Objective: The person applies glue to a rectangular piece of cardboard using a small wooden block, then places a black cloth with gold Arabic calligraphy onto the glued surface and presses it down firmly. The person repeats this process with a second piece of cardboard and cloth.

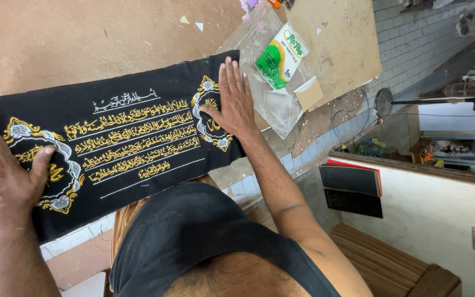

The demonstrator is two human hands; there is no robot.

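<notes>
Lying flat along the near edge of the worktop [83,38], a long black cloth panel [111,181] with gold and white embroidered lines and an ornate medallion at each end is seen, its near long edge overhanging the worktop's tiled front. The left hand [1,170] is pressed open and flat on the medallion at the panel's left end, thumb spread, nothing gripped. The right hand [235,102] is laid open, fingers straight and together, on the medallion at the right end, likewise gripping nothing. Bare brown board is observed beyond the panel's far edge, marked only by a few small paper scraps [192,23], so open room is available towards the far left corner. Room to the right is restricted: just beside the panel's right end a clear plastic sheet [281,107] is spread, and on it a small green and white packet [281,58] is lying, tilted, with a tan cardboard piece [309,93] near it. A lighter board [342,44] is noted past these, reaching the worktop's right edge. Below that edge, a red-edged black panel [352,181] is seen against a white wall.
</notes>
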